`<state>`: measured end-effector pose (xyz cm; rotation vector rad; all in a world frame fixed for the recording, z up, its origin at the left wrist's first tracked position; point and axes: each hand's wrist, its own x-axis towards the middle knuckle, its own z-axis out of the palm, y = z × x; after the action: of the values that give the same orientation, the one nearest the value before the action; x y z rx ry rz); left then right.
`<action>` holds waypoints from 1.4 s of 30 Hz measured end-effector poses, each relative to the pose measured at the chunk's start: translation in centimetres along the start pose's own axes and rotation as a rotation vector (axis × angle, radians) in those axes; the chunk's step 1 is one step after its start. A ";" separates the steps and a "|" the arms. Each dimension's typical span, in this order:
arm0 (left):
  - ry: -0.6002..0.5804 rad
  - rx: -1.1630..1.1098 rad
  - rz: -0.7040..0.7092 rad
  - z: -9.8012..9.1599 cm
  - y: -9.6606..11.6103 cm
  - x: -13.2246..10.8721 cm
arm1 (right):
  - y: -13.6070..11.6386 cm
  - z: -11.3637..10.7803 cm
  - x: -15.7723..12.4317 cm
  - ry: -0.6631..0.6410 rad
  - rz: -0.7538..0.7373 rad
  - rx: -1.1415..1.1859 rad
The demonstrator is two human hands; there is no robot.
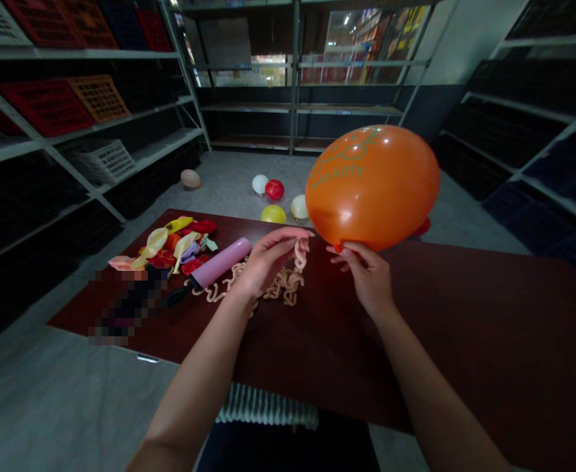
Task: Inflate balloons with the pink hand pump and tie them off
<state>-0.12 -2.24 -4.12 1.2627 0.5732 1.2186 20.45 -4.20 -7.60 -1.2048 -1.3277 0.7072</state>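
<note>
An inflated orange balloon (376, 183) with green print stands above the table, its neck pinched in the fingers of my right hand (370, 278). My left hand (268, 259) is closed at the fingertips, with a curly beige rubber band (300, 255) hanging from them, just left of the balloon's neck. Below it lies a loose pile of beige rubber bands (285, 285), partly hidden by that hand. A pink hand pump (225, 262) with a black end lies left of my left hand. Beyond the pump is a heap of limp balloons (157, 244) in several colours.
The dark red-brown table (347, 367) spans the front. A blurred-out dark object (133, 301) lies near its left edge. On the floor behind are inflated balloons, among them a red one (274, 190) and a yellow one (273, 214). Shelves with crates (46, 105) stand around.
</note>
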 end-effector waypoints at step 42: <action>0.029 0.267 0.439 -0.2 9.0 6.3 | -7.8 5.6 7.1 0.037 -0.028 0.263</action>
<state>-1.58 2.21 5.78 1.6580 0.5056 1.5608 14.51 1.43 1.08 -0.9819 -1.1780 0.8087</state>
